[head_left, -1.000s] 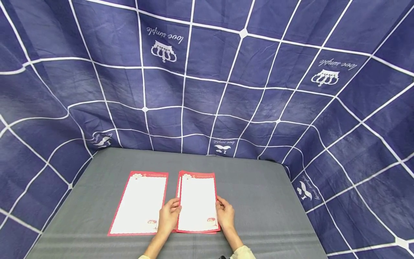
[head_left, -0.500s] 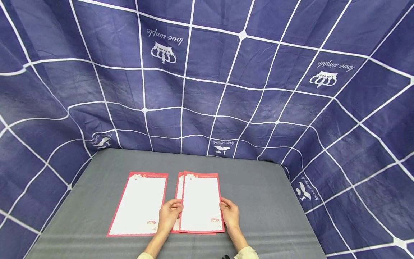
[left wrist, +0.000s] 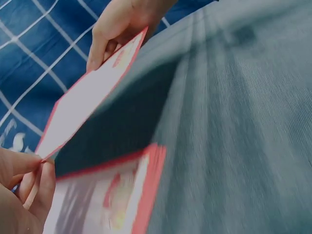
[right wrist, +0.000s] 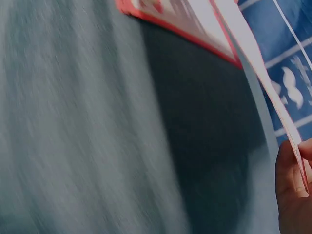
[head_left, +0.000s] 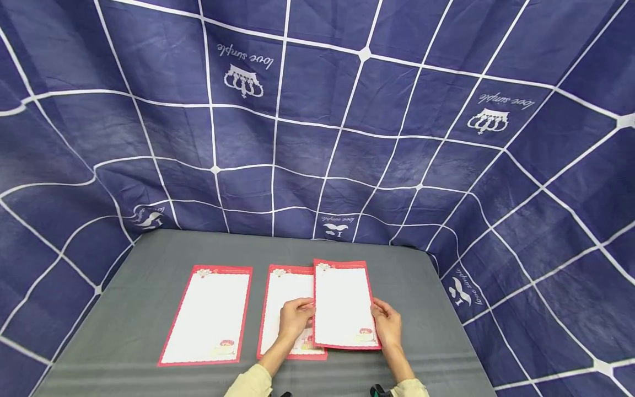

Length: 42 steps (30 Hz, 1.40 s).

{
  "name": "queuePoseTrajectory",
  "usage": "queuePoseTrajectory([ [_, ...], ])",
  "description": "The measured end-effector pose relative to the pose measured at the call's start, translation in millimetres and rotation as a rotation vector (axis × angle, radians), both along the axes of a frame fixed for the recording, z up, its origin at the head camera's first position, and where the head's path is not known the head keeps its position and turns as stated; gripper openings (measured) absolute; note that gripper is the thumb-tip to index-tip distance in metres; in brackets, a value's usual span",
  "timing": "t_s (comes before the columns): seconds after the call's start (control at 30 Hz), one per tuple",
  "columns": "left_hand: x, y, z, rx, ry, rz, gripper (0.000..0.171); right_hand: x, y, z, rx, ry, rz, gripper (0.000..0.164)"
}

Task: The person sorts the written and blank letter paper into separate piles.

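Observation:
A sheet of red-bordered stationery paper point(head_left: 342, 306) is held up between both hands, raised off the table with its shadow beneath. My left hand point(head_left: 296, 318) pinches its left edge between thumb and fingers, seen close in the left wrist view. On the opposite edge, the thumb and fingers of my right hand point(head_left: 388, 324) pinch it too. Under my left hand lies a small stack of the same paper point(head_left: 285, 286), partly covered by the lifted sheet. The stack's layered red edge point(left wrist: 155, 185) shows in the left wrist view.
Further left, another red-bordered sheet point(head_left: 208, 314) lies flat on the grey cloth-covered table point(head_left: 397, 275). A blue curtain point(head_left: 317, 143) with white grid lines hangs around the back and sides of the table.
Both hands have carried the top sheet rightward and up off the stack, exposing more of the sheet below. The left sheet stays on the table; the head view shifts slightly.

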<state>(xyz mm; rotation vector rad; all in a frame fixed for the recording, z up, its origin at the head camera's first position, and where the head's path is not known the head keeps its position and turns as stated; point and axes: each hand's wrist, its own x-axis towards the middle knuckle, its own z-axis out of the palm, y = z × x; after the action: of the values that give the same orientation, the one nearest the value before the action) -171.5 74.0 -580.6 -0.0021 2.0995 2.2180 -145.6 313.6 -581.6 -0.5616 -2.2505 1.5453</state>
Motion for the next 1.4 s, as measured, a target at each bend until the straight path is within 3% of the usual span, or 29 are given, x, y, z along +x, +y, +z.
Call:
queuePoseTrajectory([
  [0.13,-6.1,27,2.3,-0.009,0.030,-0.026,0.023,2.5,25,9.2,0.034,-0.007,-0.021,0.027],
  [0.27,-8.9,52,-3.3,-0.017,0.048,-0.040,0.020,4.4,46,12.7,0.077,-0.018,-0.037,0.026],
  [0.47,-6.2,73,-15.1,-0.059,0.068,-0.039,0.020,7.6,64,2.4,0.143,-0.058,-0.043,0.025],
  [0.7,-4.5,80,-22.4,-0.145,0.114,-0.026,0.019,7.5,69,-15.8,0.273,-0.103,-0.067,0.023],
  [0.9,-3.5,85,-15.9,-0.366,0.213,-0.090,0.006,12.3,74,-19.7,0.460,-0.148,-0.072,0.026],
  [1.07,-3.5,83,-4.1,-0.468,0.242,-0.167,0.040,13.2,74,-18.7,0.551,-0.147,-0.046,0.027],
  [1.23,-3.0,80,-1.4,-0.544,0.269,-0.176,0.045,12.1,72,-19.3,0.634,-0.156,0.005,0.031],
  [1.4,-2.5,73,-2.4,-0.530,0.301,-0.190,0.046,12.7,67,-20.1,0.664,-0.202,0.050,0.036],
])
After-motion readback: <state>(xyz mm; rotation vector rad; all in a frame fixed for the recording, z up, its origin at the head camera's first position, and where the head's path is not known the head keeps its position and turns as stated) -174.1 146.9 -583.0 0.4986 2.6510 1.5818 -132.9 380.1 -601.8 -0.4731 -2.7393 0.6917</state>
